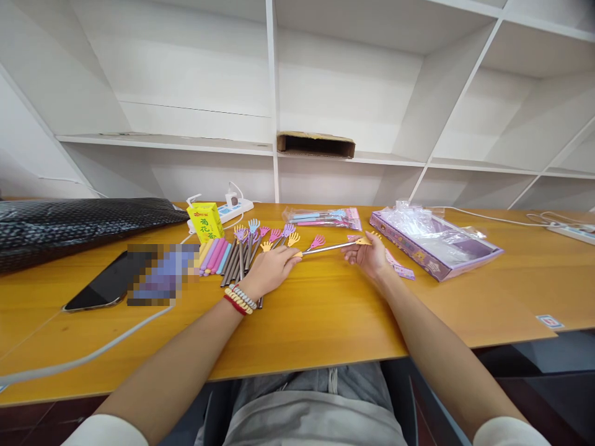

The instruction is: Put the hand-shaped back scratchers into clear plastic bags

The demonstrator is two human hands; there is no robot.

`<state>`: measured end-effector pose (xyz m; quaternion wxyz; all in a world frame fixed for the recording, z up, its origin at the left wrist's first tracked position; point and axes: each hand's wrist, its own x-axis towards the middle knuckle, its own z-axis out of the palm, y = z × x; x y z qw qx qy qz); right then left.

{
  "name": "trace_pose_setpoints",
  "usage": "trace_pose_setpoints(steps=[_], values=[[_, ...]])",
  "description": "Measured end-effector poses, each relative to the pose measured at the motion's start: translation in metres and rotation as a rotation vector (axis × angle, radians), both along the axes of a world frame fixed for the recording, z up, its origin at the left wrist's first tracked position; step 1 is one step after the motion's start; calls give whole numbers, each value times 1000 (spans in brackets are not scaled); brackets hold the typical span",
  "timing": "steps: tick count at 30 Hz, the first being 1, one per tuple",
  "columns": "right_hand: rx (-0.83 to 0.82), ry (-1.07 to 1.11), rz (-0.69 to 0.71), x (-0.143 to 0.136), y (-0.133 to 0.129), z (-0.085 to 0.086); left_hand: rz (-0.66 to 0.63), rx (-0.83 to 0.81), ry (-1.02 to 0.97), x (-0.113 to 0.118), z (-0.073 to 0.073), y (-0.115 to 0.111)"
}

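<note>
Between my hands stretches a back scratcher (325,249) with a silver rod, held roughly level above the table. My left hand (272,269) is closed around its yellow handle end, most of which the fingers hide. At the other end, my right hand (369,255) grips near the yellow claw-shaped head. Left of my left hand lie several metal rods (230,266) with purple, blue, pink and yellow claw heads. A pink claw head (318,241) shows just behind the held rod. Coloured handle grips (214,256) in yellow, purple, pink and blue lie side by side farther left.
An open purple box (437,272) with clear plastic wrappers (409,226) stands right. Packaged scratchers (323,217) lie at the back. A yellow drink carton (205,222), power strip (232,212) and black phone (106,282) are left. A white cable (102,353) crosses the front left.
</note>
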<state>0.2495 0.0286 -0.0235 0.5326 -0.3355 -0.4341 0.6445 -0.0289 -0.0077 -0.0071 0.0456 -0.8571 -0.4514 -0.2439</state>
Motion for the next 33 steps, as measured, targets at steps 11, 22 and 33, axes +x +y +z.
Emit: trace_pose_setpoints(steps=[11,22,33], values=[[-65,-288,-188,-4,6,-6,-42,17,-2,-1,1,-3],[-79,-389,-151,-5,5,-7,-52,-66,95,-2,-3,0],[134,-264,-381,-6,6,-8,9,-42,26,-2,1,1]])
